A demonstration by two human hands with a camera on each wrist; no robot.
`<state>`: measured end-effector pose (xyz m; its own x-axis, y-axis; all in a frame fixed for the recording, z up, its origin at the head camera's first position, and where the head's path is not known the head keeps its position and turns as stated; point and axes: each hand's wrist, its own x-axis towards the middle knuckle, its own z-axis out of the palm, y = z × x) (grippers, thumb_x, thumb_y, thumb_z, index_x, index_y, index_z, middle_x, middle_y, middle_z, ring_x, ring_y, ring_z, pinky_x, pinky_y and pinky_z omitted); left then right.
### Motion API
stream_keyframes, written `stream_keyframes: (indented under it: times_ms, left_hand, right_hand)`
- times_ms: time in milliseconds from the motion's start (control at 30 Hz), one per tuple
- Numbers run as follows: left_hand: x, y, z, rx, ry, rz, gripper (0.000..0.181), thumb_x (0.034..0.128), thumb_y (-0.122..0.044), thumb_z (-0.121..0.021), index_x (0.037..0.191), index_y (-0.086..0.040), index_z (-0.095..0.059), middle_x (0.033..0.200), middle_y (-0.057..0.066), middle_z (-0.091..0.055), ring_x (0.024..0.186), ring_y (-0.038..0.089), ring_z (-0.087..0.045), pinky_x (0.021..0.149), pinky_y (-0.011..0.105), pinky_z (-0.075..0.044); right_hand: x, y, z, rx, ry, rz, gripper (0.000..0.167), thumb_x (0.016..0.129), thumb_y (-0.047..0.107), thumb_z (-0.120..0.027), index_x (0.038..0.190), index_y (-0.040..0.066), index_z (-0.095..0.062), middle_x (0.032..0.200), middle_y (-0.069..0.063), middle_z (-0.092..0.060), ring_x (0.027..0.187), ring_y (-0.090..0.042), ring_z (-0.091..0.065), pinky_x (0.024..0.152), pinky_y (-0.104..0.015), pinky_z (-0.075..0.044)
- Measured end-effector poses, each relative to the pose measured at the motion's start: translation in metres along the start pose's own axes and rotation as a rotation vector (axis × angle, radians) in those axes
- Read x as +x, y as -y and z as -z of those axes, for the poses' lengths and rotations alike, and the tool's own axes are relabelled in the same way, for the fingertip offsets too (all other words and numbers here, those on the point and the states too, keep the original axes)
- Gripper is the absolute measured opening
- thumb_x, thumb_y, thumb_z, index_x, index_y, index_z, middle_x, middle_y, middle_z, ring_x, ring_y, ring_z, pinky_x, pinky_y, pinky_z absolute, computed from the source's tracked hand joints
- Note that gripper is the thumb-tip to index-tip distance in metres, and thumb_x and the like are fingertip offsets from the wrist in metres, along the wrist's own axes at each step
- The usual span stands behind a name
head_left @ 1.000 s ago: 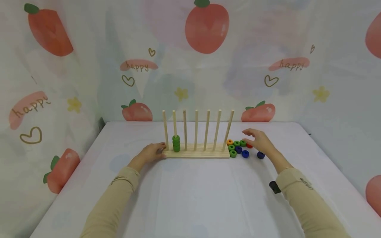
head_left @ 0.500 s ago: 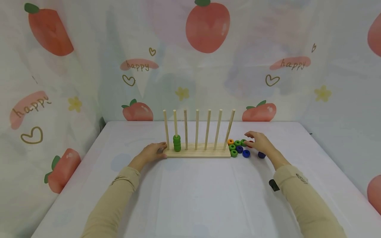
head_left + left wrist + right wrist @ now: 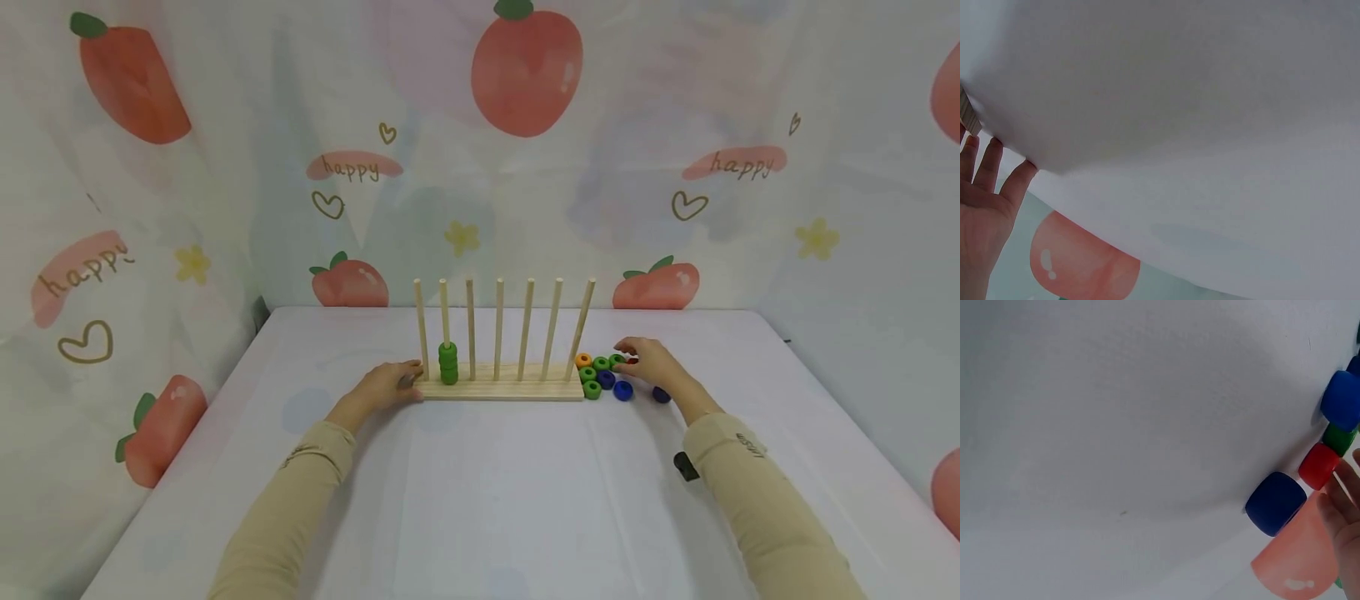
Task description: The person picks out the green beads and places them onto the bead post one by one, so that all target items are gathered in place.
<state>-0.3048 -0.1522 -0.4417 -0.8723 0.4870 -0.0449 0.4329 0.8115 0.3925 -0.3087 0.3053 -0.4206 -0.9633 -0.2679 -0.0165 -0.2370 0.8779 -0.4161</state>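
A wooden peg rack (image 3: 498, 390) with several upright pegs stands on the white table. Stacked green beads (image 3: 448, 364) sit on its second peg from the left. My left hand (image 3: 384, 387) holds the rack's left end, thumb at the front and a finger behind; in the left wrist view its other fingertips touch the table. At the right, my right hand (image 3: 651, 364) hovers over the loose beads, thumb and index finger apart near a green bead (image 3: 617, 361). Its fingers are beside a red bead (image 3: 1319, 466) in the right wrist view; whether they touch cannot be told.
Loose beads lie close by the rack's right end: orange (image 3: 583, 360), green (image 3: 592, 390), blue (image 3: 623, 391). A dark blue bead (image 3: 1276, 504) lies apart. A small black object (image 3: 686, 466) is near the right sleeve. Patterned cloth walls rise behind and left.
My right hand has lowered slightly and shifted a little left among the beads, its forearm moving inward. The left hand stays at the rack's end. The view has shifted slightly.
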Motion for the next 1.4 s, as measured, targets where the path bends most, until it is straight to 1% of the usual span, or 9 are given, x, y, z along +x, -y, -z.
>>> stream_keyframes:
  times_ms: [100,267,400,500,933,1067,1200,1300,1400]
  left_hand:
    - [0.001,0.0,0.0,-0.004,-0.003,0.0,0.056,0.0867,-0.028,-0.067,0.133,0.0,-0.052,0.144,0.015,-0.045,0.13,0.037,-0.044,0.108,0.049,-0.036]
    - [0.001,0.0,-0.001,-0.009,-0.004,0.003,0.056,0.0868,-0.028,-0.067,0.133,0.0,-0.052,0.145,0.014,-0.045,0.131,0.037,-0.043,0.108,0.05,-0.036]
    - [-0.001,-0.001,-0.001,-0.011,-0.001,0.026,0.056,0.0866,-0.029,-0.067,0.133,-0.002,-0.052,0.145,0.012,-0.044,0.131,0.036,-0.043,0.108,0.05,-0.036]
    - [-0.002,-0.002,-0.001,-0.016,0.002,0.022,0.055,0.0865,-0.028,-0.067,0.133,-0.001,-0.053,0.145,0.014,-0.045,0.131,0.037,-0.043,0.107,0.051,-0.036]
    - [-0.002,-0.002,0.0,-0.008,-0.007,0.001,0.055,0.0867,-0.028,-0.067,0.132,0.0,-0.053,0.144,0.015,-0.045,0.13,0.038,-0.043,0.106,0.051,-0.037]
    - [-0.002,-0.002,0.0,-0.014,0.005,0.023,0.055,0.087,-0.028,-0.067,0.133,-0.001,-0.052,0.145,0.015,-0.045,0.132,0.037,-0.042,0.108,0.051,-0.036]
    - [-0.003,-0.002,0.0,-0.012,0.01,0.039,0.054,0.0872,-0.028,-0.067,0.133,-0.001,-0.053,0.144,0.015,-0.045,0.132,0.038,-0.042,0.107,0.052,-0.036]
    - [-0.003,-0.002,0.0,-0.015,0.012,0.037,0.055,0.0873,-0.028,-0.066,0.133,-0.001,-0.053,0.145,0.015,-0.044,0.132,0.039,-0.041,0.108,0.052,-0.035]
    - [-0.002,-0.002,0.0,-0.027,0.009,0.023,0.055,0.0872,-0.028,-0.067,0.133,-0.001,-0.052,0.145,0.015,-0.044,0.132,0.039,-0.04,0.108,0.052,-0.034]
  right_hand:
    - [0.001,0.0,-0.001,0.003,0.017,-0.011,0.04,0.089,0.01,-0.063,0.119,-0.014,-0.053,0.117,-0.033,-0.057,0.11,-0.048,-0.053,0.095,-0.057,-0.044]
    - [0.003,0.0,-0.005,0.001,0.044,-0.074,0.04,0.089,0.006,-0.06,0.122,-0.015,-0.051,0.117,-0.032,-0.057,0.109,-0.045,-0.053,0.097,-0.057,-0.043]
    - [0.004,0.001,-0.008,-0.007,0.037,-0.102,0.039,0.09,0.007,-0.059,0.123,-0.014,-0.051,0.117,-0.031,-0.057,0.109,-0.043,-0.053,0.098,-0.057,-0.042]
    - [0.003,0.004,-0.009,-0.013,0.02,-0.106,0.037,0.09,0.007,-0.059,0.121,-0.013,-0.053,0.115,-0.03,-0.058,0.107,-0.042,-0.053,0.097,-0.056,-0.043]
    - [-0.003,0.009,-0.003,-0.008,-0.051,-0.052,0.034,0.089,0.007,-0.062,0.115,-0.013,-0.056,0.113,-0.032,-0.059,0.109,-0.047,-0.054,0.094,-0.057,-0.044]
    - [-0.006,0.012,0.0,0.004,-0.069,-0.047,0.034,0.089,0.008,-0.062,0.117,-0.012,-0.056,0.113,-0.032,-0.059,0.108,-0.046,-0.055,0.094,-0.057,-0.045]
    - [-0.008,0.015,0.001,0.003,-0.107,-0.014,0.034,0.089,0.009,-0.063,0.115,-0.012,-0.057,0.109,-0.03,-0.061,0.103,-0.044,-0.057,0.091,-0.056,-0.047]
    - [-0.011,0.016,0.003,0.037,-0.142,0.0,0.034,0.089,0.009,-0.063,0.116,-0.011,-0.057,0.107,-0.029,-0.062,0.102,-0.043,-0.058,0.091,-0.056,-0.047]
    - [-0.016,0.016,0.004,0.101,-0.178,0.005,0.035,0.09,0.009,-0.062,0.118,-0.011,-0.056,0.108,-0.029,-0.062,0.105,-0.044,-0.057,0.094,-0.058,-0.045]
